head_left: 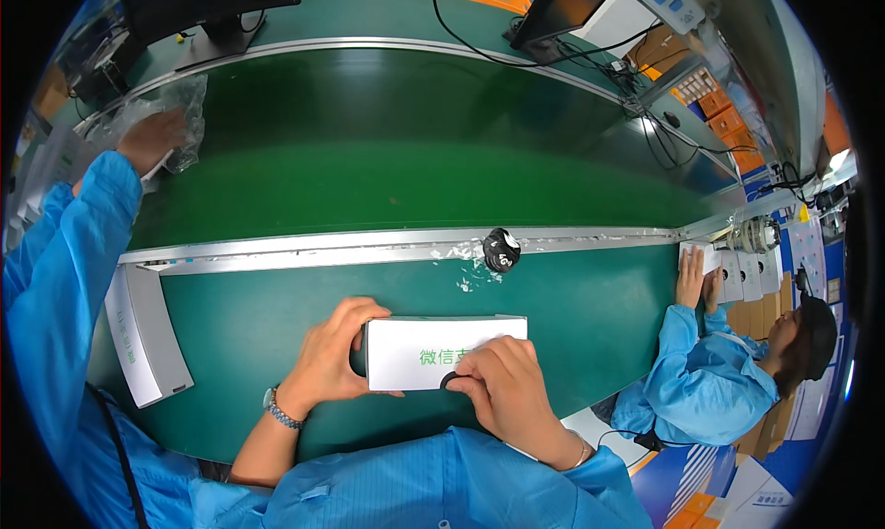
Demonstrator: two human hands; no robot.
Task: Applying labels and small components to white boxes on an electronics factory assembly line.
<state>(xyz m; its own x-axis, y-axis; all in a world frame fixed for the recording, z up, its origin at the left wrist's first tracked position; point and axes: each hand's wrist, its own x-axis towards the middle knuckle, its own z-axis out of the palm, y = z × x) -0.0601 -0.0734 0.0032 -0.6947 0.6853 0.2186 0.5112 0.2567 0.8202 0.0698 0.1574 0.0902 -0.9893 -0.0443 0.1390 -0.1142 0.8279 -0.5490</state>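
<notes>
A long white box [396,356] with green print lies in front of me on the green bench. My left hand [334,352] grips its left end, thumb below and fingers above. My right hand [507,382] is over the box's right half and hides part of the print. Between its thumb and finger, at the box's near edge, is a small black curved piece [450,379]; its kind cannot be made out. Beyond the box, a black roll [501,251] with white marks rests against the metal rail.
Another white box [147,335] stands at the left. White scraps [466,276] lie by the rail [369,248], with a green belt [396,151] beyond. A co-worker's hand [152,140] touches clear plastic bags [189,100] at far left; another person [705,382] handles white boxes [737,276] at right.
</notes>
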